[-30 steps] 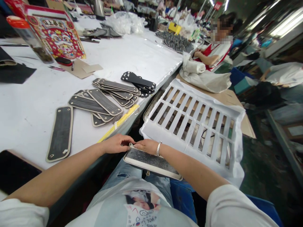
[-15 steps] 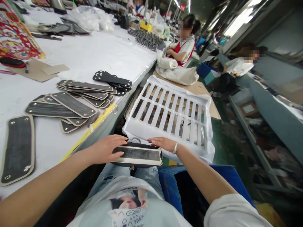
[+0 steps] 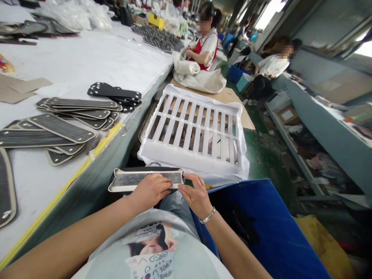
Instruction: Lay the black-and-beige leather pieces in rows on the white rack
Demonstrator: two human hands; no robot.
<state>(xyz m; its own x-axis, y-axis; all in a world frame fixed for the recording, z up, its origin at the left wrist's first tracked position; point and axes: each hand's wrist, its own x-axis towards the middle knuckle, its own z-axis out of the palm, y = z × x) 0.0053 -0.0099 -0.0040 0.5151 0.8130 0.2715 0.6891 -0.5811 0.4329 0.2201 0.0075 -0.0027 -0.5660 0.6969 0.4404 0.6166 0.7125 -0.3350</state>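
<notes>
A dark bag [image 3: 122,180] lies across my lap, its long grey panel with pale edging facing up. My left hand [image 3: 152,190] rests over the right half of that panel, its fingers bent and close together against the bag. At the bag's right end, the thumb and fingers of my right hand [image 3: 197,193] pinch the corner. The underside of the bag is hidden by my hands and lap.
Grey panels with pale rims [image 3: 62,128] are piled on the white table [image 3: 95,58] at left, near black straps [image 3: 114,95]. Ahead stands a white slatted rack [image 3: 192,155]. A blue bin [image 3: 270,224] is at my right. Two seated people work farther off.
My left hand has moved right along the panel, and my right hand has come to pinch the bag's right corner. The bag sits further left, and the camera view has turned right.
</notes>
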